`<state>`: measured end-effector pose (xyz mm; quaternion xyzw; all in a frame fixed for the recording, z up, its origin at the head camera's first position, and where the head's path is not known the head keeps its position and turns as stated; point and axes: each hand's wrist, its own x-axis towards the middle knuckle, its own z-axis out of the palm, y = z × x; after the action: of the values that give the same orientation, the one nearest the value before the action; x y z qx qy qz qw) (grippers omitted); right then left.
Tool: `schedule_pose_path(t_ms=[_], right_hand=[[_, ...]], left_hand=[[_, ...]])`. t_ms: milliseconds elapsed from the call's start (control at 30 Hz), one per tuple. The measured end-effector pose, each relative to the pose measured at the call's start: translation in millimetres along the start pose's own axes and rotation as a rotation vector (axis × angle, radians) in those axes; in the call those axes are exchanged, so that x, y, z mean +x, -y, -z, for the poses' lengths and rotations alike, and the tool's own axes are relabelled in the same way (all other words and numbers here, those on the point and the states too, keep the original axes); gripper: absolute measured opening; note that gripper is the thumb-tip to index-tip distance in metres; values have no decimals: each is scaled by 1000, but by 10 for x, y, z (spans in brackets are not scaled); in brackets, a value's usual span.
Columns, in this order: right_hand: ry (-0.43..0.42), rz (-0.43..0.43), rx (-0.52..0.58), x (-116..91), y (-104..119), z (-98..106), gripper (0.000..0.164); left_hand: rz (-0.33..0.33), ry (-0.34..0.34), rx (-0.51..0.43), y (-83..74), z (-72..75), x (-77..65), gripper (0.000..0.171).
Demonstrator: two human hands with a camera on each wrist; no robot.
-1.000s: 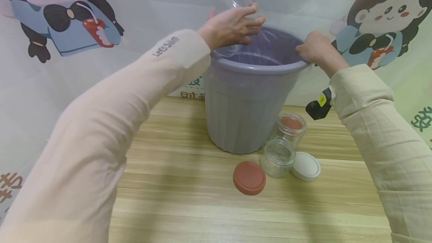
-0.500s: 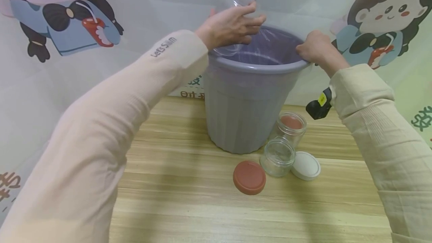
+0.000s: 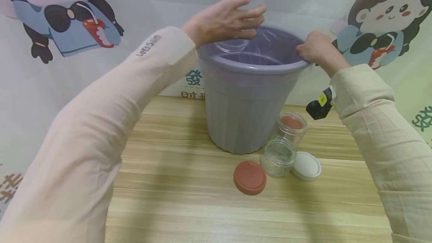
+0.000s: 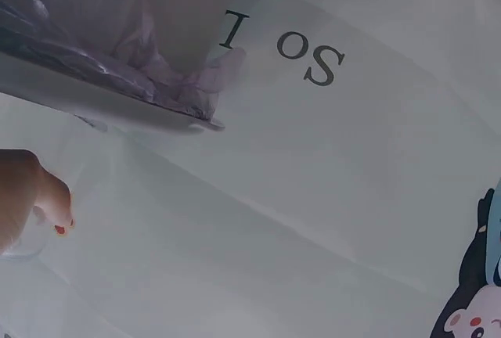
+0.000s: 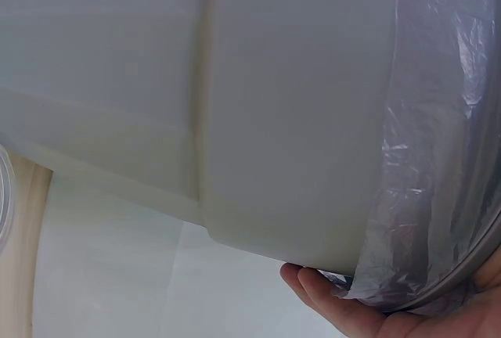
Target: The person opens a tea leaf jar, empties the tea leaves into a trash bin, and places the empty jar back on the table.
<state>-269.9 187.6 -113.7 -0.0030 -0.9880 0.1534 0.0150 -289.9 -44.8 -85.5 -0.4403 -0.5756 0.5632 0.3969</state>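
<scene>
My left hand (image 3: pixel 229 21) grips a clear jar (image 3: pixel 232 45) above the left rim of a grey bin (image 3: pixel 244 104) in the head view. The jar's round end shows above the fingers and its other end below them. Only part of this hand (image 4: pixel 31 197) appears at the left edge of the left wrist view. My right hand (image 3: pixel 318 50) holds the bin's right rim. In the right wrist view its fingers (image 5: pixel 337 303) lie against the bin's outside, over the edge of a thin plastic liner (image 5: pixel 430 119). The inside of the bin is only partly visible.
At the bin's foot stand two glass jars, the nearer one (image 3: pixel 278 158) and a farther one (image 3: pixel 291 130) showing red. A red lid (image 3: pixel 249 178) and a white lid (image 3: pixel 306 166) lie on the wooden table (image 3: pixel 189 213). A printed cloth (image 3: pixel 152 6) hangs close behind.
My left hand has risen slightly and shifted left with the jar, which now stands more upright. The right hand stays on the bin's rim.
</scene>
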Motion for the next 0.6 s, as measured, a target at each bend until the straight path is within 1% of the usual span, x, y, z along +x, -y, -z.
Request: schedule_pose_path(t_ms=[100,200,333,400,467,533,600], right_hand=[[3,-3,1,0,-1,2,25],[4,-5,4,-2,-1,2,28],[1,3,0,-3,1,3,21],[0,5,-2,-3,3,4,19],[-2,9,-2,-4,3,4,18],[-3,9,1,-5,2,2,19],[-5,10,8,-8,2,0,20]], left_hand=[[33,10,-71,-3,-5,-17,54],[68,55,-146,-4,-2,-32,64],[136,135,-261,0,15,-39,74],[187,160,-340,6,21,-41,74],[250,164,-438,15,20,-43,73],[327,155,-547,23,11,-52,71],[409,124,-667,35,-2,-65,68]])
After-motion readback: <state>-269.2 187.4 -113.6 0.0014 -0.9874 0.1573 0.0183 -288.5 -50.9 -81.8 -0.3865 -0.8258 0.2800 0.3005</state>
